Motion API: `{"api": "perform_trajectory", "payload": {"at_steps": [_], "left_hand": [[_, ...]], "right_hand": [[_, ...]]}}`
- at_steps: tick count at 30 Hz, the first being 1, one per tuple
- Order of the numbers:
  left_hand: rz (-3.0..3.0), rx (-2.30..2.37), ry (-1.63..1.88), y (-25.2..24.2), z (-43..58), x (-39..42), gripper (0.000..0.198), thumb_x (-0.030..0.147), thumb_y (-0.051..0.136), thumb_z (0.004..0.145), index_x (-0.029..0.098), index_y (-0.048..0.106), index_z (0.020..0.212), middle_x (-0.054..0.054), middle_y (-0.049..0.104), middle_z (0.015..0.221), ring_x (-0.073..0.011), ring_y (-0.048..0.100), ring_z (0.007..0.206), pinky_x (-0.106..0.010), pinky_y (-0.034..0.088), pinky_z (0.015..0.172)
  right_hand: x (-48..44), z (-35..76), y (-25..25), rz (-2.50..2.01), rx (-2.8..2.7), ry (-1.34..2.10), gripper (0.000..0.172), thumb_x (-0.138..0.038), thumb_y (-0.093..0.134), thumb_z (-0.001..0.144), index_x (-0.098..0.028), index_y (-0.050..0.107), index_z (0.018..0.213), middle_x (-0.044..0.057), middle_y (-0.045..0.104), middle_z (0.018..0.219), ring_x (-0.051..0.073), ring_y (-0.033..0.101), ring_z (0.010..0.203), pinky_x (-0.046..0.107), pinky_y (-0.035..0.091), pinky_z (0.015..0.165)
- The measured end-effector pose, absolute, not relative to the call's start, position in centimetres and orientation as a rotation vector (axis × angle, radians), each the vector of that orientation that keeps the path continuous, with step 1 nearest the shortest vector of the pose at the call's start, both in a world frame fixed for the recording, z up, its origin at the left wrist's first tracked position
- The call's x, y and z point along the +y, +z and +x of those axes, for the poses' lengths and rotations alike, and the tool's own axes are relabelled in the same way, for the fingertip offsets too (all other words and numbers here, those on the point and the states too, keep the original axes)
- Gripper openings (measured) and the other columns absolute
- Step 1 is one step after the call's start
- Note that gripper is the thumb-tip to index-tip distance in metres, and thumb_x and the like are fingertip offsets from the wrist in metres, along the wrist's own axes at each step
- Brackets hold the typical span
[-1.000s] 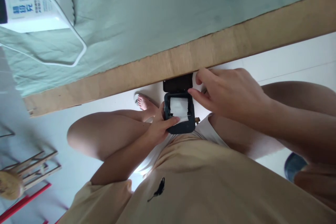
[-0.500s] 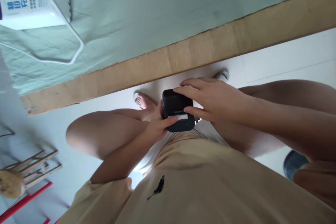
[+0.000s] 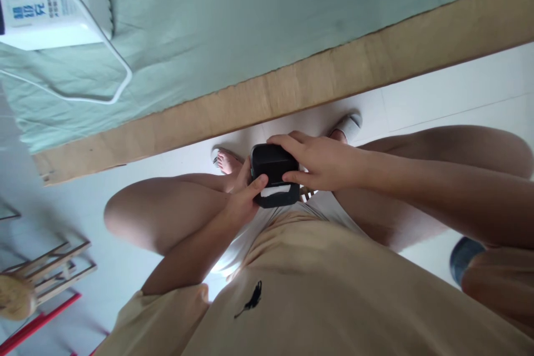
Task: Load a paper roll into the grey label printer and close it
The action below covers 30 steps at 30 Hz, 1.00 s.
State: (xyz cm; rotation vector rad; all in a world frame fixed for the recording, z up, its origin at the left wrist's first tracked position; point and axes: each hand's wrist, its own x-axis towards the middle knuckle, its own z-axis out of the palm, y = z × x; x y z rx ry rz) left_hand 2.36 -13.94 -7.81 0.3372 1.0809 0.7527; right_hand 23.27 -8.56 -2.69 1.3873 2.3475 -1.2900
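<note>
A small black box-shaped device (image 3: 273, 169) with a strip of white paper (image 3: 275, 191) sticking out of its near edge sits between my knees, above my lap. My left hand (image 3: 244, 200) grips its left side, thumb laid over the front edge. My right hand (image 3: 323, 161) covers its closed lid from the right, fingers curled over the top and the thumb pressing the near side. Both hands hold the device together.
A bed with a pale green sheet (image 3: 233, 28) and a wooden side rail (image 3: 292, 92) runs across the top. A white appliance (image 3: 50, 8) with a white cable (image 3: 120, 75) lies on the sheet at the upper left. A wooden rack (image 3: 54, 272) stands on the white floor at left.
The device's lid, open a second ago with the white paper roll showing, is now closed. My right hand pressed it down and stays on top. The device shifted slightly left.
</note>
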Motion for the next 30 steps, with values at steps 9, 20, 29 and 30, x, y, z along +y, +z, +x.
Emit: {"api": "perform_trajectory", "payload": {"at_steps": [9,20,29,30], "left_hand": [[0.232,1.106,0.747,-8.1,3.3,-13.8,0.029,0.047,0.082,0.083,0.02,0.074,0.093,-0.002,0.074,0.085,-0.0268,0.073,0.105,-0.038,0.06,0.094],[0.307,1.162,0.764,-8.4,3.2,-14.1,0.025,0.035,0.084,0.085,0.015,0.072,0.074,0.001,0.068,0.074,-0.0102,0.056,0.068,-0.022,0.047,0.063],[0.281,1.137,0.753,-8.4,4.1,-14.1,0.011,0.029,0.077,0.087,0.018,0.076,0.089,-0.001,0.072,0.082,-0.0181,0.068,0.085,-0.03,0.058,0.079],[0.276,1.137,0.756,-8.5,4.2,-14.1,0.01,0.028,0.076,0.088,0.019,0.075,0.09,-0.001,0.072,0.083,-0.0195,0.069,0.089,-0.031,0.059,0.082]], "right_hand": [[-9.2,23.5,-2.4,1.238,2.663,-1.183,0.067,-0.044,0.067,0.092,-0.021,0.048,0.152,0.019,0.051,0.155,0.038,0.062,0.129,0.054,0.055,0.102],[-10.2,24.4,-1.7,1.131,2.968,-0.879,0.039,-0.029,0.062,0.096,-0.023,0.063,0.134,0.017,0.06,0.139,0.033,0.062,0.122,0.049,0.058,0.091],[-10.7,23.4,-2.8,1.037,2.996,-0.866,0.045,-0.027,0.062,0.094,-0.016,0.06,0.138,0.018,0.06,0.139,0.032,0.059,0.125,0.05,0.053,0.103],[-10.7,23.3,-3.0,1.028,2.991,-0.863,0.045,-0.027,0.063,0.094,-0.015,0.06,0.138,0.018,0.061,0.139,0.032,0.059,0.125,0.05,0.052,0.104]]}}
